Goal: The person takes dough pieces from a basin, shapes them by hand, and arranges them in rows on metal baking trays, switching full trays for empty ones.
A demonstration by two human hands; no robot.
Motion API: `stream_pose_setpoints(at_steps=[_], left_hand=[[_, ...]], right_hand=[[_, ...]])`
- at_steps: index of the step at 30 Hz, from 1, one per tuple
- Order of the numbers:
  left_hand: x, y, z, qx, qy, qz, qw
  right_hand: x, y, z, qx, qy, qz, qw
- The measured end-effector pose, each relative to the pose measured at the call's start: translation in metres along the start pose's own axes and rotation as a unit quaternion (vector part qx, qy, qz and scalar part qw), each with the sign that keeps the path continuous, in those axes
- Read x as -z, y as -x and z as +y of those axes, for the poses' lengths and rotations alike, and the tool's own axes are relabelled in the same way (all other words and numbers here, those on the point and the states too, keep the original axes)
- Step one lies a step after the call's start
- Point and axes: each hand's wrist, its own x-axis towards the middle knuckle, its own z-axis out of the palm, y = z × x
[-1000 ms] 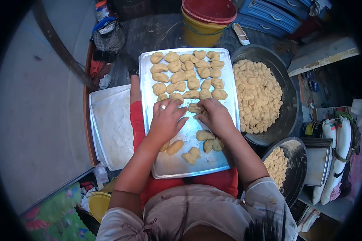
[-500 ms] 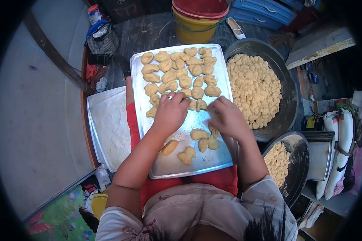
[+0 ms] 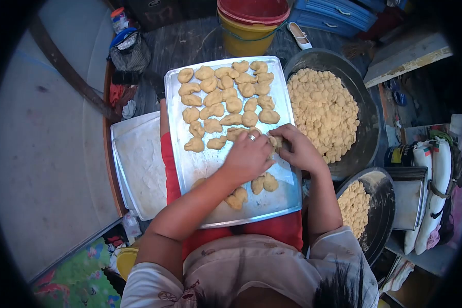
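Right hand (image 3: 288, 146), nearly closed, pinching dough piece (image 3: 276, 142) over tray's (image 3: 182, 172) right side; left hand (image 3: 249, 155) half-curling beside it, hold unclear. Light pressure probably suiting soft dough; neighbouring pieces (image 3: 269, 116) needing clearance.

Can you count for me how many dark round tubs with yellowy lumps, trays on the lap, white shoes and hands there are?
Dark tubs: 2
Tray on the lap: 1
White shoe: 1
Hands: 2
Total: 6

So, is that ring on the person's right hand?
No, the ring is on a finger of the left hand, over the tray.
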Motion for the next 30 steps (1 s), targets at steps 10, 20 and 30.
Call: stream_pose_setpoints(at_steps=[10, 20, 30], left_hand=[[-0.013, 0.020, 0.007, -0.028, 0.051, -0.035, 0.998], [0.059, 0.119, -0.031, 0.169, 0.109, 0.174, 0.964], [0.057, 0.141, -0.058, 0.212, 0.161, 0.115, 0.957]], right_hand=[[-0.023, -0.009, 0.024, 0.073, 0.079, 0.152, 0.982], [-0.023, 0.004, -0.031, 0.058, 0.138, 0.124, 0.981], [-0.116, -0.005, -0.077, 0.201, 0.064, -0.166, 0.963]])
